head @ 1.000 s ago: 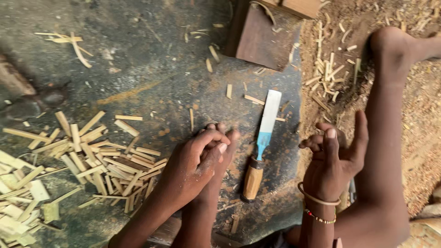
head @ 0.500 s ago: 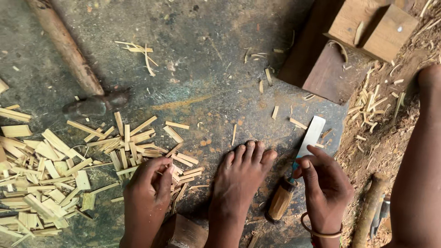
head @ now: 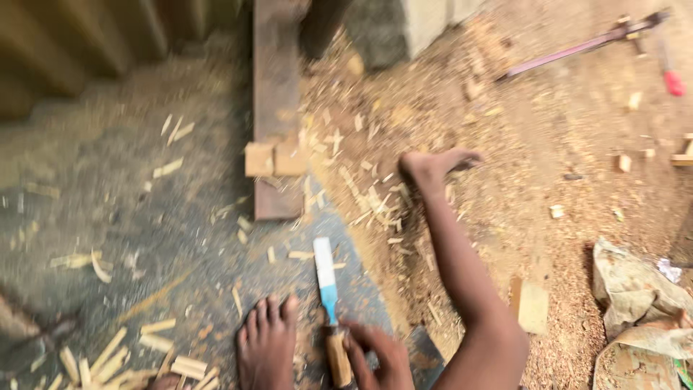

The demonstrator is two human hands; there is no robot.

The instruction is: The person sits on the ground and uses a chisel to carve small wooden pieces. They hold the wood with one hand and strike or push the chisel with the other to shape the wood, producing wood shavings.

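A chisel point(head: 326, 289) with a pale blade, a blue band and a wooden handle lies on the dark grey slab point(head: 144, 238), blade pointing away from me. My right hand point(head: 375, 355) is at the bottom edge, its fingers curled around the chisel's handle. My left foot point(head: 267, 345) rests flat on the slab just left of the handle. My right leg point(head: 462, 274) stretches over the sawdust, its foot point(head: 433, 166) further out. My left hand is out of the picture.
Split wood strips point(head: 144, 355) lie at bottom left. A dark plank point(head: 274, 101) bears two small wood blocks point(head: 274, 159). A concrete block point(head: 404, 25) stands at the top. A long red-handled tool point(head: 585, 47), a crumpled sack point(head: 635, 303) and a flat offcut point(head: 533, 307) lie on the sawdust.
The view has swung up and to the right, so the pile of strips and my left hand have left the frame. My right hand has closed on the chisel's handle.
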